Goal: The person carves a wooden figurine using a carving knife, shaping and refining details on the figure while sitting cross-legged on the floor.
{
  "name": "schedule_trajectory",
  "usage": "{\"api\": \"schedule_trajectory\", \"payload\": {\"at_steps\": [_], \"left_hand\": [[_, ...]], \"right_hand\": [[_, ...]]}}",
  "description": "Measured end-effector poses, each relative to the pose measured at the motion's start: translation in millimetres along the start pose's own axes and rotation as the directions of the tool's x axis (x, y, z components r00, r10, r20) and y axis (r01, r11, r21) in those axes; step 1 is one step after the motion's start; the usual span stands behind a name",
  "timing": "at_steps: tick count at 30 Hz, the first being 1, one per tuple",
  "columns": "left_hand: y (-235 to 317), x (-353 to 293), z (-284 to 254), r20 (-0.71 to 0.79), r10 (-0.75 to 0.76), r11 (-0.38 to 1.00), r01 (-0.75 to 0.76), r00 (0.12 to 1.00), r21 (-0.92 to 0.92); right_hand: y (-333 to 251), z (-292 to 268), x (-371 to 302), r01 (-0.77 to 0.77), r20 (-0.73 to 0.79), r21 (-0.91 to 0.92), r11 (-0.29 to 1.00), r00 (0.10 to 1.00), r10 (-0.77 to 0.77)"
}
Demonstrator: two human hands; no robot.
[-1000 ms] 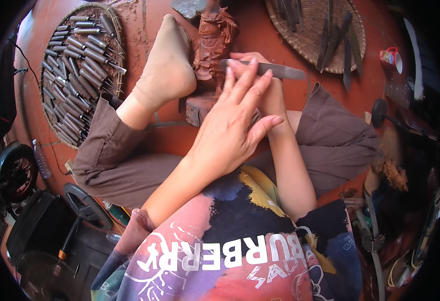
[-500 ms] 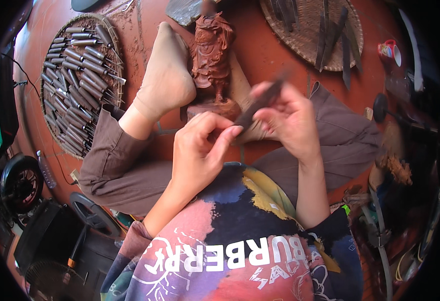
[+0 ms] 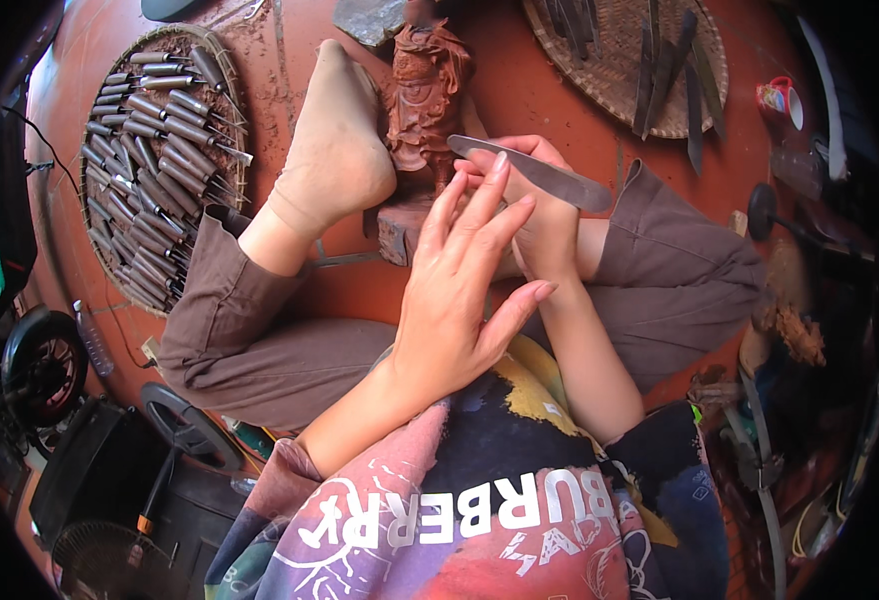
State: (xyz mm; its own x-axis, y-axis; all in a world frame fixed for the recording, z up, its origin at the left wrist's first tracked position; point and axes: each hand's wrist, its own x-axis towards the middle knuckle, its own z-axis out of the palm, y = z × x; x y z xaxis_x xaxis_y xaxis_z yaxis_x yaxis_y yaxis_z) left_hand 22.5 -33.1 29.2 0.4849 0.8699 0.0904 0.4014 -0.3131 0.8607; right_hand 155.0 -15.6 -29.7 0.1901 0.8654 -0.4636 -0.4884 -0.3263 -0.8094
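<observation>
My right hand point(image 3: 551, 228) grips a flat grey metal file point(image 3: 544, 178), a long thin strip with rounded ends that lies slantwise above the fingers. In front of it my left hand point(image 3: 456, 285) is open, its fingers spread, thumb apart and nothing in the palm; it overlaps part of the right hand, and whether the two touch I cannot tell. Just beyond both hands a reddish-brown carved wooden figure point(image 3: 421, 95) in robes stands upright on a rough base point(image 3: 399, 228), between my feet. My left foot point(image 3: 339, 150) is right beside the figure.
On the left a round woven tray point(image 3: 230, 95) holds many wood-handled carving tools point(image 3: 174, 140). At the far right another woven tray point(image 3: 609, 105) carries several dark flat blades point(image 3: 659, 75). A cup point(image 3: 781, 103) lies near it. A grey stone block point(image 3: 367, 18) sits behind the figure.
My left hand has let go of the file's end and opened, moving right and across the right hand. The right hand has shifted left, and the file now tilts the other way.
</observation>
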Motion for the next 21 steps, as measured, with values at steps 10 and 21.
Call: {"api": "schedule_trajectory", "payload": {"at_steps": [10, 21], "left_hand": [[-5, 12, 8, 0.092, -0.043, 0.996, 0.036, 0.995, 0.076], [-9, 23, 1, 0.119, -0.041, 0.999, 0.041, 0.992, -0.002]], "right_hand": [[24, -5, 2, 0.222, 0.113, -0.458, 0.861, 0.975, -0.191], [24, -3, 11, 0.144, -0.001, -0.144, 0.979, 0.989, -0.145]]}}
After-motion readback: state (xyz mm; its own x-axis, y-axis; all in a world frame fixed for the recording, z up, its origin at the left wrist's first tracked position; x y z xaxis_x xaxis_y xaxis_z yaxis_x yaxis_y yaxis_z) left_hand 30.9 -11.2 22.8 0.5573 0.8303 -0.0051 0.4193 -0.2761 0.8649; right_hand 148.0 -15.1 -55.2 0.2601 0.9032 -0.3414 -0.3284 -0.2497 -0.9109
